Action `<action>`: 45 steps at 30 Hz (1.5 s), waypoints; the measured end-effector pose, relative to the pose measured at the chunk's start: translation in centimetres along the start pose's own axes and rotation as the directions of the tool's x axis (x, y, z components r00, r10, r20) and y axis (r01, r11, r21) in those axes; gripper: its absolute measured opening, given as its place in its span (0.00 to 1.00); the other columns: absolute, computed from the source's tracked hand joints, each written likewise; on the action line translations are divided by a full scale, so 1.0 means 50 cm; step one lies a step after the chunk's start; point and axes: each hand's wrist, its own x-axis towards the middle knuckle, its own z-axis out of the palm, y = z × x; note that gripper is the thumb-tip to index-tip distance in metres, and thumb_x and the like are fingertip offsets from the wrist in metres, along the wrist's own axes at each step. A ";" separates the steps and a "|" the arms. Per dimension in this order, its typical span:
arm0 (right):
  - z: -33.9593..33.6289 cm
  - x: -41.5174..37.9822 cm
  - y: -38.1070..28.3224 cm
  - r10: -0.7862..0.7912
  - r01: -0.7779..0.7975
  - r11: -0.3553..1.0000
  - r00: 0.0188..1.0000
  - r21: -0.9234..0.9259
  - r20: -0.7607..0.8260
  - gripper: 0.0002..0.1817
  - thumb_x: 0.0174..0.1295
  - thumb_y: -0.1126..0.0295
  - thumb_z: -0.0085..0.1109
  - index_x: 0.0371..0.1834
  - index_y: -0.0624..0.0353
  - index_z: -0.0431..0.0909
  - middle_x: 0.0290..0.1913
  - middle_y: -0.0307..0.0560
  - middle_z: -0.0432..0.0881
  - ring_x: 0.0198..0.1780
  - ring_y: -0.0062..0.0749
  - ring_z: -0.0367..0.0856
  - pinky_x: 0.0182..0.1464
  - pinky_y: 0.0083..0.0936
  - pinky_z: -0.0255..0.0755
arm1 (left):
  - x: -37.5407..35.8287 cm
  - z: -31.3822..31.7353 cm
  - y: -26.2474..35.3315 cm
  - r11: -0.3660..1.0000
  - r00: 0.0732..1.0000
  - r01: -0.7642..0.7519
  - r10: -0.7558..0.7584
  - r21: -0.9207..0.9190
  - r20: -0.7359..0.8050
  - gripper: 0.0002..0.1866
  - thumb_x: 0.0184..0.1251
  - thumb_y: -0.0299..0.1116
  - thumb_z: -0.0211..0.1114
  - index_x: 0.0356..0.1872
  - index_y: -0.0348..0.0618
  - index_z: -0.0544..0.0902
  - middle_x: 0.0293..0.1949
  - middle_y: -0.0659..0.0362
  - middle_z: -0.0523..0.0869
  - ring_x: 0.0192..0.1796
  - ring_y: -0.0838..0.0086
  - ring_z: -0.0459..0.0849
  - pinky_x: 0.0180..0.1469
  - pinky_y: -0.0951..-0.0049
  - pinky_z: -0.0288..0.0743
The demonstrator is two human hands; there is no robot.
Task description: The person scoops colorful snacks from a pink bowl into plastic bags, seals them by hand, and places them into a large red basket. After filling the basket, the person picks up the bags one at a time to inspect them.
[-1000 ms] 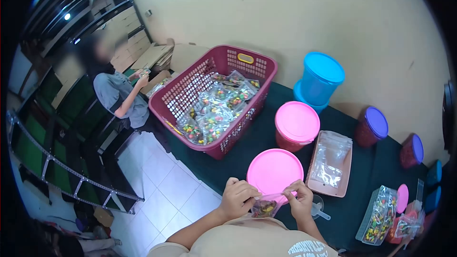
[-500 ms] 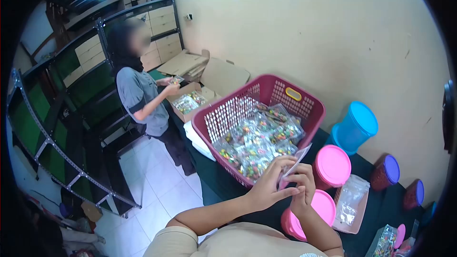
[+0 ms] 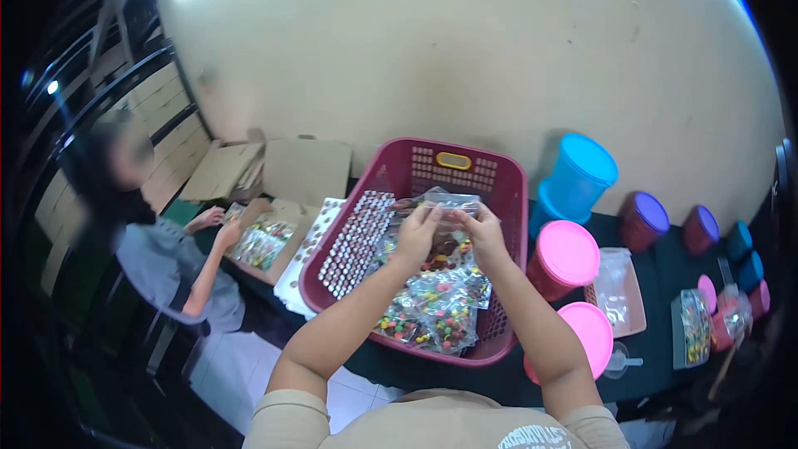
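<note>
My left hand [image 3: 417,237] and my right hand [image 3: 484,235] are both closed, pinching a clear plastic bag [image 3: 454,199] by its upper edge. Thumbs and fingertips press along that edge from either side. The bag hangs over a maroon plastic basket [image 3: 517,199] with perforated walls and a yellow-rimmed handle hole. Inside the basket lies a heap of small clear packets [image 3: 436,303] with round pieces in red, yellow, green and orange. The lower part of the bag overlaps this heap.
At left a person [image 3: 170,262] handles packets over an open cardboard box [image 3: 287,214]. To the right stand blue-lidded tubs [image 3: 588,162], pink-lidded tubs [image 3: 568,254], purple-lidded jars [image 3: 651,212], a tray of empty clear bags [image 3: 636,308] and a clear scoop [image 3: 619,362], on dark green cloth.
My view has swung left-to-right, toward the basket's middle. Both hands have moved from the basket's near right corner to over its centre, spreading apart along the bag's edge.
</note>
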 end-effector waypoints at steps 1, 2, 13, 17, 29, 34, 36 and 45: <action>-0.013 0.007 0.014 -0.004 0.004 1.000 1.000 -0.006 -0.006 0.13 0.61 0.70 0.62 0.47 0.61 0.75 0.43 0.44 0.83 0.45 0.27 0.81 0.49 0.25 0.74 | -0.004 0.006 0.010 0.995 0.997 0.077 -0.077 -0.061 -0.011 0.12 0.74 0.37 0.52 0.44 0.37 0.76 0.40 0.59 0.82 0.40 0.75 0.83 0.42 0.77 0.77; -0.027 0.011 0.035 -0.023 0.023 1.000 1.000 -0.002 -0.012 0.11 0.60 0.65 0.63 0.41 0.58 0.77 0.39 0.40 0.82 0.42 0.21 0.78 0.48 0.22 0.69 | -0.002 0.006 0.003 0.998 0.997 0.068 -0.068 -0.010 -0.020 0.13 0.74 0.36 0.52 0.45 0.36 0.77 0.39 0.59 0.83 0.40 0.76 0.83 0.42 0.78 0.76; -0.041 0.006 0.018 -0.102 0.102 0.995 0.995 -0.022 -0.001 0.08 0.63 0.65 0.59 0.34 0.58 0.78 0.34 0.36 0.81 0.36 0.16 0.74 0.43 0.18 0.66 | -0.019 0.011 0.013 0.989 0.998 -0.047 0.041 0.139 0.042 0.15 0.75 0.38 0.50 0.45 0.35 0.78 0.39 0.57 0.85 0.35 0.81 0.81 0.38 0.80 0.77; -0.045 0.000 0.010 0.039 -0.038 0.999 0.998 0.011 -0.045 0.09 0.65 0.62 0.56 0.36 0.56 0.77 0.34 0.35 0.80 0.38 0.17 0.75 0.43 0.18 0.68 | -0.016 -0.003 0.006 0.982 0.999 -0.050 0.052 0.182 -0.009 0.16 0.75 0.39 0.48 0.44 0.35 0.77 0.39 0.55 0.84 0.35 0.76 0.84 0.34 0.80 0.78; -0.046 -0.013 0.025 0.359 -0.337 0.933 0.890 -0.125 0.283 0.19 0.62 0.65 0.60 0.52 0.62 0.72 0.38 0.40 0.80 0.28 0.19 0.78 0.27 0.13 0.69 | 0.016 -0.032 0.013 0.992 0.950 0.114 -0.095 0.047 -0.297 0.28 0.67 0.55 0.56 0.55 0.42 0.66 0.44 0.56 0.78 0.40 0.74 0.80 0.34 0.76 0.80; -0.036 -0.010 0.039 0.271 -0.275 0.961 0.957 0.027 0.101 0.17 0.65 0.61 0.57 0.51 0.61 0.72 0.36 0.38 0.79 0.27 0.16 0.79 0.23 0.11 0.66 | -0.001 -0.001 0.019 0.934 0.931 0.319 -0.277 0.163 -0.239 0.29 0.63 0.53 0.62 0.54 0.40 0.67 0.43 0.55 0.80 0.35 0.74 0.81 0.24 0.76 0.78; -0.036 -0.011 0.037 0.210 -0.214 0.975 0.975 0.057 0.072 0.17 0.65 0.61 0.57 0.51 0.60 0.72 0.36 0.37 0.79 0.27 0.15 0.78 0.23 0.11 0.65 | 0.007 -0.009 0.002 0.861 0.950 0.311 -0.282 0.402 -0.132 0.29 0.61 0.52 0.65 0.52 0.39 0.70 0.42 0.55 0.81 0.33 0.74 0.82 0.24 0.74 0.79; -0.028 -0.015 -0.001 0.276 -0.270 0.959 0.960 -0.090 0.053 0.20 0.66 0.57 0.56 0.54 0.55 0.66 0.35 0.37 0.77 0.28 0.13 0.73 0.24 0.15 0.67 | -0.006 0.002 0.010 0.844 0.914 0.384 -0.404 0.375 -0.029 0.18 0.65 0.41 0.63 0.50 0.41 0.74 0.32 0.62 0.81 0.29 0.82 0.77 0.27 0.78 0.75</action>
